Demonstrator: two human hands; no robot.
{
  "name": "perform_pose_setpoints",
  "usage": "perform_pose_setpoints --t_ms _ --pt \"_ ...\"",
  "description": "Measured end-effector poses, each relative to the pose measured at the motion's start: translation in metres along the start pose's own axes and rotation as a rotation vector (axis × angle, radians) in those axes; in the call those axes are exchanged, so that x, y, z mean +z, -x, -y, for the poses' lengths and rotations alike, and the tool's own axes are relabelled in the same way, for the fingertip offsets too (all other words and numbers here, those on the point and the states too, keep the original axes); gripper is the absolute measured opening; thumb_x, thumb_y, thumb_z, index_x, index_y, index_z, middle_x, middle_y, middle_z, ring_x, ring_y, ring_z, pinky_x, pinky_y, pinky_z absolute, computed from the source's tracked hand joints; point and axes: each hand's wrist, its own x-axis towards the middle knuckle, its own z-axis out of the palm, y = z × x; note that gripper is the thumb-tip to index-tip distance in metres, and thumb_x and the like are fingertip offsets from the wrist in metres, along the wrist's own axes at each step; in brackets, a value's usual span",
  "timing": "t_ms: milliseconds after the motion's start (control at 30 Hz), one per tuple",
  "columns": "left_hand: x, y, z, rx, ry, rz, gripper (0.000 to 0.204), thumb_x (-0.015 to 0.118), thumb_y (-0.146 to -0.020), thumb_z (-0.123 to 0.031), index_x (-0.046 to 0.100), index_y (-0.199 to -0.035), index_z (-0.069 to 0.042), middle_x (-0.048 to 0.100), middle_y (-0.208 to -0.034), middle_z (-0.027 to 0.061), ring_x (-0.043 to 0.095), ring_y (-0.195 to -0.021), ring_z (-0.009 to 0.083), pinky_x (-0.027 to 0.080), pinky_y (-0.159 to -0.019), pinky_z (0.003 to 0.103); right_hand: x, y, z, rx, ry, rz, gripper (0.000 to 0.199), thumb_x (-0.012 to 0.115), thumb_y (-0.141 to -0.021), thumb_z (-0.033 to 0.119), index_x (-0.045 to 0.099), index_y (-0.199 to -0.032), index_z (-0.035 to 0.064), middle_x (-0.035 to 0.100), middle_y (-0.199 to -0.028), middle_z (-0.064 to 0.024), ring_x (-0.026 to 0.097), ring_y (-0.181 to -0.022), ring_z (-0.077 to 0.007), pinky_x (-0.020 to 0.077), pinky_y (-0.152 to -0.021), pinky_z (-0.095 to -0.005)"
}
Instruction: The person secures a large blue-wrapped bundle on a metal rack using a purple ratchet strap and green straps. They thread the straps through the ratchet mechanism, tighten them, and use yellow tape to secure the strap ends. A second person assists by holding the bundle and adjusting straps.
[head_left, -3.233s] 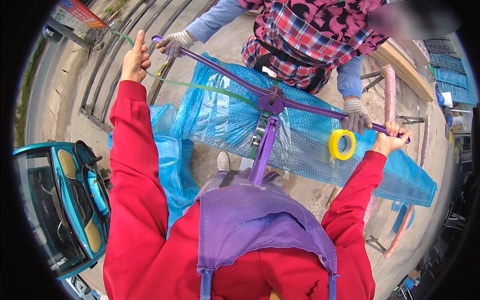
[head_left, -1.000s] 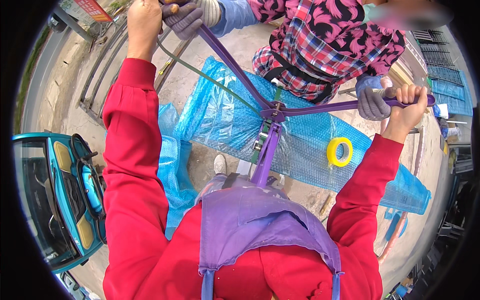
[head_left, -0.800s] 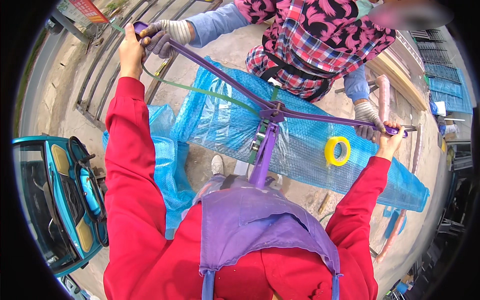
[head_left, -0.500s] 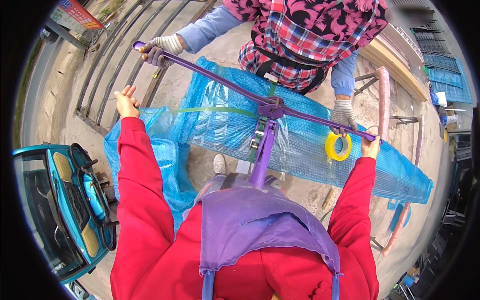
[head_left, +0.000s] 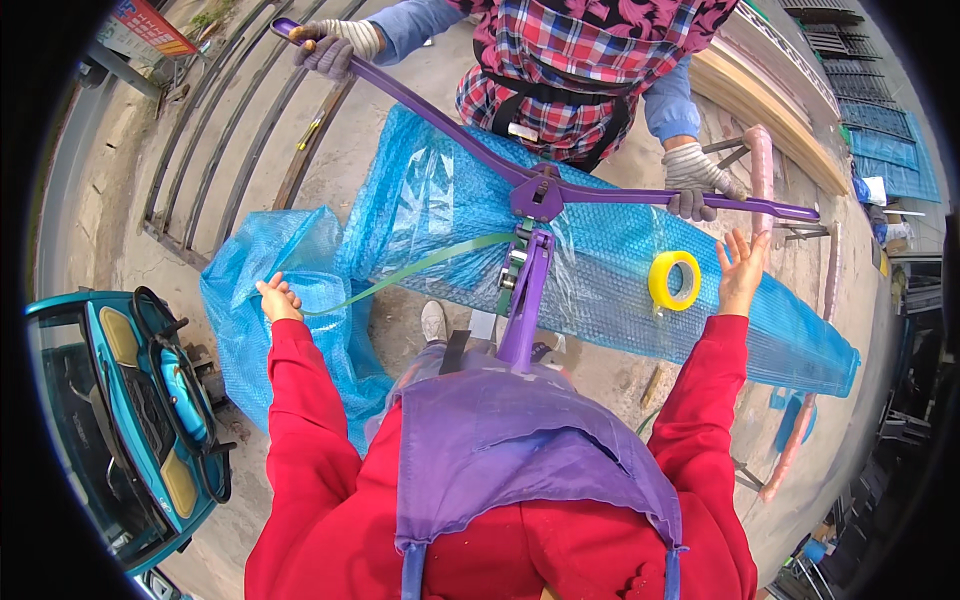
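Observation:
A purple strapping tool with long handles stands on a long bundle in blue bubble wrap. A green strap runs from its metal jaws leftward to my left hand, whose fingers are closed on it over loose blue wrap. My right hand is open, palm up and fingers spread, below the right handle and not touching it. Beside it on the wrap lies a roll of yellow tape. Opposite me, a co-worker's gloved hands grip both long handles.
A metal frame of bars lies on the ground at far left. Near left stands a teal vehicle. Trestles with pink-wrapped bars support the bundle's right side. Wooden planks are stacked behind, at the right.
My right hand has let go of the right handle's end and opened. My left hand has moved down and right with the strap. The co-worker's hands and the handles have shifted upward.

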Motion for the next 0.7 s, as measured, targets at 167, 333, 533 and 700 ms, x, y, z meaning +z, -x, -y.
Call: perform_pose_setpoints --t_ms 167,333,533,700 --pt "-0.015 0.011 0.019 -0.033 -0.014 0.016 0.056 0.029 -0.098 -0.052 0.057 -0.109 -0.004 0.042 -0.065 -0.0015 0.028 -0.045 0.0083 0.023 -0.04 0.026 0.033 0.102 -0.036 0.264 0.21 0.42 0.044 0.048 -0.096 0.043 0.051 -0.114 0.0028 0.058 -0.088 -0.0061 0.057 -0.074 -0.012 0.0506 -0.065 -0.0269" --pt "-0.012 0.018 0.032 -0.086 -0.067 0.095 0.054 0.029 -0.099 -0.051 0.056 -0.106 -0.005 0.042 -0.062 -0.0018 0.028 -0.042 0.0075 0.021 -0.037 0.025 0.074 0.215 -0.072 0.591 0.363 0.813 0.063 0.048 -0.094 0.05 0.04 -0.133 0.0013 0.059 -0.111 -0.0127 0.061 -0.09 -0.019 0.0521 -0.073 -0.0307" --pt "-0.004 0.015 0.032 -0.155 -0.156 0.159 0.057 0.028 -0.099 -0.051 0.054 -0.114 -0.003 0.042 -0.064 -0.0017 0.026 -0.044 0.0071 0.021 -0.039 0.024 0.095 0.243 -0.086 0.572 0.481 0.835 0.071 0.058 -0.09 0.046 0.033 -0.138 -0.0002 0.052 -0.123 -0.0146 0.058 -0.101 -0.02 0.0515 -0.08 -0.0347" --pt "-0.001 0.006 0.032 -0.158 -0.181 0.227 0.056 0.029 -0.099 -0.05 0.054 -0.113 -0.002 0.042 -0.062 -0.0016 0.028 -0.043 0.0072 0.022 -0.038 0.025 0.085 0.266 -0.121 0.276 0.715 0.722 0.067 0.066 -0.085 0.021 0.031 -0.136 -0.0056 0.049 -0.123 -0.02 0.057 -0.102 -0.0233 0.0501 -0.084 -0.0351"
